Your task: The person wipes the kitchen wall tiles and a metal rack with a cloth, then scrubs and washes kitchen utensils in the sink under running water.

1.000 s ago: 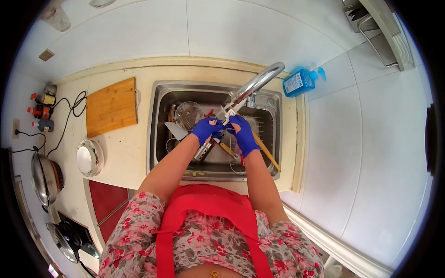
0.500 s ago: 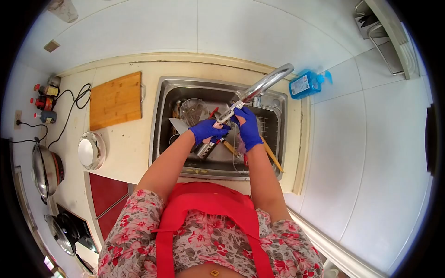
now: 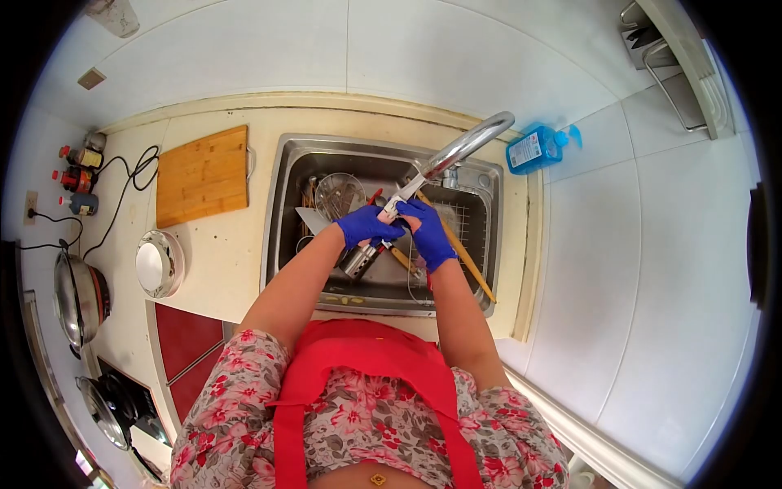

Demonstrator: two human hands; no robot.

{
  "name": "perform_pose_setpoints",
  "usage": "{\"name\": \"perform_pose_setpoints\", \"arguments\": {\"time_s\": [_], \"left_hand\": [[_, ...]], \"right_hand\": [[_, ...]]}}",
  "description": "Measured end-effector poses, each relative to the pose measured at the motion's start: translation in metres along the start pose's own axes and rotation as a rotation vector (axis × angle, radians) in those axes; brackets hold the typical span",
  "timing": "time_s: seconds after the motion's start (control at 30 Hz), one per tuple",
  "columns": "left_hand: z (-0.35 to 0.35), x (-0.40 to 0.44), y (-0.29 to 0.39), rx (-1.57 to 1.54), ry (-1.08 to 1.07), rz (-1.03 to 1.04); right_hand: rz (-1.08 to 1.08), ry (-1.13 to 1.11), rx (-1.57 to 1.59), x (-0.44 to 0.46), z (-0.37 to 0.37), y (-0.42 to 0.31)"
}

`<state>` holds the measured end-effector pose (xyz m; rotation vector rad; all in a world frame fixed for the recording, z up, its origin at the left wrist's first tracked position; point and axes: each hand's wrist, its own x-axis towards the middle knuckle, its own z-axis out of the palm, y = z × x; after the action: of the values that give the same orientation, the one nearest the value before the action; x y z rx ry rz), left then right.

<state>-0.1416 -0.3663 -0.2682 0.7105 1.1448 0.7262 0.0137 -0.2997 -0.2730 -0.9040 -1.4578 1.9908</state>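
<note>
My left hand point(image 3: 368, 226), in a blue glove, is closed just below the end of the chrome faucet point(image 3: 466, 149). My right hand point(image 3: 430, 236), also gloved in blue, is curled close beside it under the spout. Something pale pink shows between them, but I cannot make out what it is. Beneath the hands, the steel sink point(image 3: 281, 175) holds a round clear bowl or strainer point(image 3: 340, 196), a shiny perforated metal cylinder point(image 3: 358, 262), a wire rack point(image 3: 476, 232) and a long yellowish wooden stick point(image 3: 464, 254). Other utensils are partly hidden by my hands.
A wooden cutting board point(image 3: 202, 178) lies left of the sink, with a white-topped round container point(image 3: 155, 265) nearer me. A blue pump bottle point(image 3: 533, 150) stands at the back right. Sauce bottles point(image 3: 80, 181), a black cord point(image 3: 118, 183) and a lidded pot point(image 3: 77, 297) are far left.
My right hand has come down from the spout to beside my left hand. More of the wooden stick now shows behind it. My left hand has barely moved.
</note>
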Motion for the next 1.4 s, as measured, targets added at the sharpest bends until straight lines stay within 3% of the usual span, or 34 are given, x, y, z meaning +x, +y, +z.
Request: {"name": "perform_pose_setpoints", "arguments": {"time_s": [0.3, 0.37, 0.5, 0.73, 0.77, 0.8, 0.83, 0.87, 0.93, 1.0, 1.07, 1.27, 1.4], "left_hand": [[0.006, -0.017, 0.022, -0.094, -0.033, 0.03], [0.005, -0.019, 0.027, -0.104, -0.019, 0.013], [0.003, -0.006, 0.018, -0.026, 0.002, 0.007], [0.0, -0.001, -0.002, 0.049, 0.021, -0.102], [0.001, 0.001, -0.004, 0.068, 0.047, -0.105], [-0.002, 0.013, -0.018, 0.111, 0.011, 0.017], [-0.003, 0.013, -0.017, -0.027, -0.016, -0.016], [-0.005, 0.013, -0.015, -0.165, -0.035, -0.049], [-0.008, 0.014, -0.018, -0.221, -0.029, -0.071], [-0.007, 0.01, -0.019, -0.176, 0.077, -0.077], [-0.008, 0.012, -0.029, -0.151, 0.086, -0.074], [-0.009, 0.007, -0.04, -0.09, 0.148, -0.01], [-0.021, 0.002, -0.04, -0.137, 0.166, -0.078]], "right_hand": [[0.12, -0.067, -0.049, -0.006, 0.01, 0.0], [0.138, -0.009, 0.292, -0.007, 0.014, -0.005], [0.014, 0.101, 0.169, -0.007, 0.02, -0.001], [0.109, 0.091, -0.018, -0.015, 0.012, 0.018], [-0.021, 0.16, -0.125, -0.018, 0.014, 0.028], [-0.147, 0.228, -0.237, -0.022, 0.013, 0.042], [-0.26, 0.397, -0.25, -0.027, 0.01, 0.065], [-0.257, 0.411, -0.257, -0.036, -0.009, 0.087], [-0.15, 0.447, -0.697, -0.057, -0.052, 0.116], [0.043, 0.743, -0.9, -0.079, -0.082, 0.119], [0.37, 0.678, -1.197, -0.088, -0.1, 0.116], [0.626, 0.601, -1.268, -0.076, -0.112, 0.144], [0.727, 0.448, -1.307, -0.08, -0.106, 0.123]]}}
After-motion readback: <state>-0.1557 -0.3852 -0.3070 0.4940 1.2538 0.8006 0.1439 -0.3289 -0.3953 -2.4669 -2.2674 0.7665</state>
